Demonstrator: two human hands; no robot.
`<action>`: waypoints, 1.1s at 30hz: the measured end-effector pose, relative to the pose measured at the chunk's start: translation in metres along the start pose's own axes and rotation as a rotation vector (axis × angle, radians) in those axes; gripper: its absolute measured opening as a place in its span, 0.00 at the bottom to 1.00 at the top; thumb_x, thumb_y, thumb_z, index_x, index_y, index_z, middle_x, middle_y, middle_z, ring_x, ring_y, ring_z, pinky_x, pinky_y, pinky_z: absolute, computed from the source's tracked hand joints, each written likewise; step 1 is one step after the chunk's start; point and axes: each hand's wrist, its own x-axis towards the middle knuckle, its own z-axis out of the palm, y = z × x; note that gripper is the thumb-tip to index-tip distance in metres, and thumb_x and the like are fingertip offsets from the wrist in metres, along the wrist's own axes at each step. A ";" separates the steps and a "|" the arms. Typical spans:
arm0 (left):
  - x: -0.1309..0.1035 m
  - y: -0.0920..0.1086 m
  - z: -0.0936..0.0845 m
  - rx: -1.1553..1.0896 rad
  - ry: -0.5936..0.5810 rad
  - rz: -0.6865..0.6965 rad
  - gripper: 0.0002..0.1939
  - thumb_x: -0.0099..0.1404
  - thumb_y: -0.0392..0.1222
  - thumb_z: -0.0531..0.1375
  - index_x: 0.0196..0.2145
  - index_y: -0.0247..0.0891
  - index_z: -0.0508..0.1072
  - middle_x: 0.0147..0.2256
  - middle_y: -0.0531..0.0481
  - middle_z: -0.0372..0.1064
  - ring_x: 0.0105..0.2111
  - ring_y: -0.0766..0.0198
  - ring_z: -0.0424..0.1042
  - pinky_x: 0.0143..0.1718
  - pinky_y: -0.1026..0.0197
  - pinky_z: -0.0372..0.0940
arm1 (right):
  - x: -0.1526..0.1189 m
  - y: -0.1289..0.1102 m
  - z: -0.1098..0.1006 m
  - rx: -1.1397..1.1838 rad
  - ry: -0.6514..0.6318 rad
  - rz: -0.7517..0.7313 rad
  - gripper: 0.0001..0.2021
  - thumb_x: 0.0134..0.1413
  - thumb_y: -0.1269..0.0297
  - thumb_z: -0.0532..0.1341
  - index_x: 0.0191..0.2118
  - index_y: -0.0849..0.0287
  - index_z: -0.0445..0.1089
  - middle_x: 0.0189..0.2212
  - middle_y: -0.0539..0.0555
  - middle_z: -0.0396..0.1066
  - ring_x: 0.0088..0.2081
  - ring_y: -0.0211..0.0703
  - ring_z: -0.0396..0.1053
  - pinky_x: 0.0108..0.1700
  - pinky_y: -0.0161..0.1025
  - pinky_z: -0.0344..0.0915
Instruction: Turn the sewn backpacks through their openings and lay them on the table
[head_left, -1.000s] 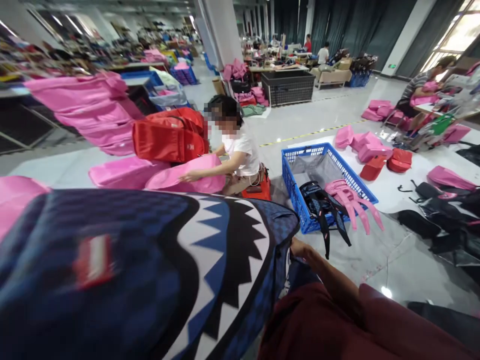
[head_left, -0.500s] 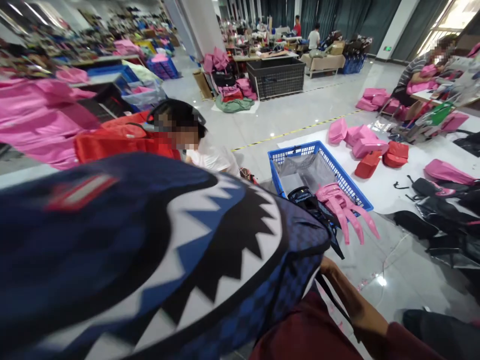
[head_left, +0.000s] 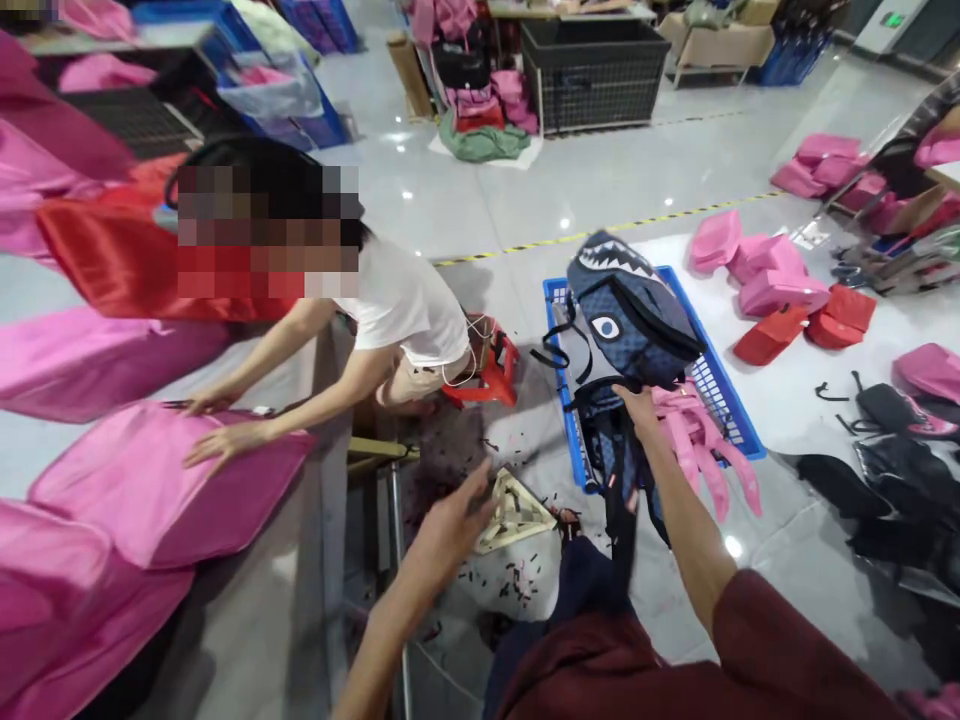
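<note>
A dark blue checked backpack (head_left: 634, 310) with a printed shark mouth and an eye lies tilted across the blue plastic basket (head_left: 727, 400). Just below it, my right hand (head_left: 637, 408) is stretched out over dark straps and panels (head_left: 604, 430) at the basket's near side. Its fingers look extended, and I see nothing gripped in them. My left hand (head_left: 454, 525) hangs in the air near the table edge, fingers apart and slightly blurred, holding nothing. Pink straps (head_left: 697, 440) drape over the basket's near rim beside my right forearm.
A co-worker in a white shirt (head_left: 409, 305) leans over pink bag pieces (head_left: 165, 480) on the table at left. A red stool (head_left: 487, 375) and a pale triangular frame (head_left: 514, 515) are on the scrap-strewn floor. Pink and red bags (head_left: 780, 280) and black pieces (head_left: 900, 460) lie to the right.
The shark backpack, which filled the near view in my right hand, now lies on the basket. My view has tilted down, and my left hand has come into sight.
</note>
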 end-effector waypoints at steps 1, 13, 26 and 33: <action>-0.019 -0.019 0.009 0.053 0.025 -0.044 0.35 0.72 0.54 0.64 0.74 0.45 0.75 0.60 0.39 0.84 0.60 0.42 0.84 0.60 0.48 0.77 | 0.019 -0.002 0.018 -0.160 -0.023 0.047 0.29 0.65 0.48 0.69 0.61 0.63 0.68 0.49 0.63 0.81 0.50 0.50 0.77 0.50 0.38 0.74; -0.081 -0.066 0.037 0.614 0.163 0.038 0.31 0.72 0.31 0.53 0.65 0.42 0.84 0.52 0.39 0.87 0.50 0.46 0.87 0.63 0.47 0.76 | 0.065 0.086 0.102 -0.893 -0.298 0.231 0.45 0.65 0.59 0.71 0.79 0.68 0.51 0.70 0.82 0.61 0.68 0.67 0.72 0.66 0.52 0.66; -0.082 -0.058 0.037 0.734 0.042 0.032 0.27 0.78 0.33 0.54 0.67 0.42 0.82 0.51 0.40 0.87 0.47 0.45 0.86 0.52 0.49 0.78 | 0.091 0.069 0.148 -0.885 -0.392 0.143 0.41 0.69 0.55 0.67 0.79 0.65 0.52 0.71 0.76 0.60 0.64 0.61 0.74 0.64 0.48 0.69; -0.074 -0.047 0.043 0.277 0.114 -0.185 0.23 0.73 0.36 0.60 0.59 0.46 0.88 0.47 0.37 0.87 0.50 0.42 0.85 0.64 0.45 0.74 | 0.006 0.091 0.121 -0.884 -0.484 0.249 0.47 0.68 0.52 0.66 0.82 0.64 0.48 0.73 0.79 0.63 0.70 0.67 0.73 0.69 0.58 0.71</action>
